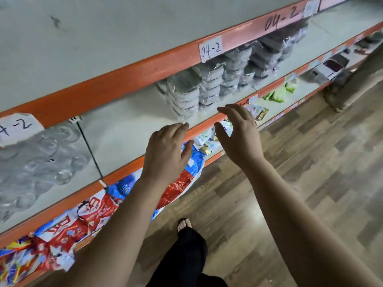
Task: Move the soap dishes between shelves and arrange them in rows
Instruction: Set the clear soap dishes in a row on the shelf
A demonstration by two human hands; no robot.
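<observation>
Soap dishes [186,96], film-wrapped and stacked in piles, sit on the middle shelf [128,133] just ahead of and above both hands, the line of piles running away up-right along the shelf. Left hand [165,152] and right hand [238,137] are both empty with fingers spread, flanking the nearest pile; the left fingertips look closer, just short of its lower edge. An orange beam [124,77] with a paper label [211,49] overhangs the piles, so entry is probably low from the front; glassware [41,154] lies well left, printed bags [87,214] on the shelf below.
</observation>
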